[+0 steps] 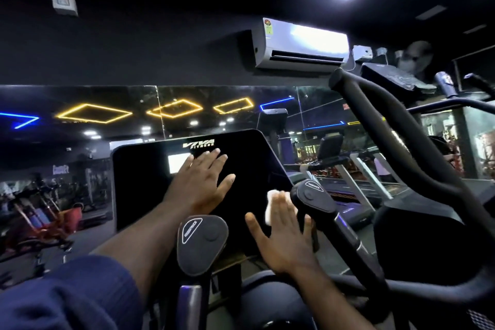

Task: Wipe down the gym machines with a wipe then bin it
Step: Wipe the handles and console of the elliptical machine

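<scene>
Hands (199, 182) (284, 233) flat on console (139, 182), wipe (273, 205) underneath.

The glossy black, rounded-corner console panel of the gym machine (241, 169) tilts back toward twelve o'clock, with white "VIVA FITNESS" lettering near its top edge and a small lit white screen at ten o'clock. The crumpled white wipe (270, 205) lies pressed near the panel's four-o'clock edge, apparently against the adjacent black grip.
</scene>
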`<state>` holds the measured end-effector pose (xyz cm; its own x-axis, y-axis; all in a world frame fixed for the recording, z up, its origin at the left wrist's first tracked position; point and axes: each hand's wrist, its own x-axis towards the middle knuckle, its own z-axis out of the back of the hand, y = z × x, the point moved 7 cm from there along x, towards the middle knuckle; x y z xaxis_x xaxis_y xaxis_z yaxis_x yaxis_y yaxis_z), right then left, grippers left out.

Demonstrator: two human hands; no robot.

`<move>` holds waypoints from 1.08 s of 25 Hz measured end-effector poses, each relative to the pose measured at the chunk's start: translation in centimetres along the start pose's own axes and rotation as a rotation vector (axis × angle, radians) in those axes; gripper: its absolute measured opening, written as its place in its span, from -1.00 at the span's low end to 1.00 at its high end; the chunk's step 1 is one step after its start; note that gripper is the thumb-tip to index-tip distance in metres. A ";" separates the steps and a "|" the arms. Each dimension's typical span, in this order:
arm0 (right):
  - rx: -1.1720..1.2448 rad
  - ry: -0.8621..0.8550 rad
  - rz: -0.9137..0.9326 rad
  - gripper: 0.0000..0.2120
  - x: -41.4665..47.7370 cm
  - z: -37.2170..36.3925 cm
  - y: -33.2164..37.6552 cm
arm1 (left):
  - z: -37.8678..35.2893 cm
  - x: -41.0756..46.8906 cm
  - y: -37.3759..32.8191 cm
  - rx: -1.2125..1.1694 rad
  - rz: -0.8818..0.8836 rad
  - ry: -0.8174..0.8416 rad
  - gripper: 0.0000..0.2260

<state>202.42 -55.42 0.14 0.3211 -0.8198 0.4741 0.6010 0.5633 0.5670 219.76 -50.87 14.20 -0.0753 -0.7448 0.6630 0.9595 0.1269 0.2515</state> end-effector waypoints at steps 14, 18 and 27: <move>-0.080 0.020 -0.239 0.18 -2.4 1.3 -1.3 | 1.8 -14.8 4.7 -0.029 0.582 -0.148 -0.43; -0.171 0.092 -0.051 0.24 -3.2 -1.0 0.5 | 1.1 -15.6 4.6 -0.283 0.558 -0.262 -0.44; -0.415 -0.065 0.401 0.06 -6.4 -4.1 6.0 | 1.4 -17.3 7.2 -0.665 0.697 -0.623 -0.40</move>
<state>206.95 -47.17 -2.24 0.5452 -0.5353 0.6451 0.6824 0.7304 0.0293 227.56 -36.17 5.58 0.5852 -0.1716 0.7926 0.7851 -0.1248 -0.6067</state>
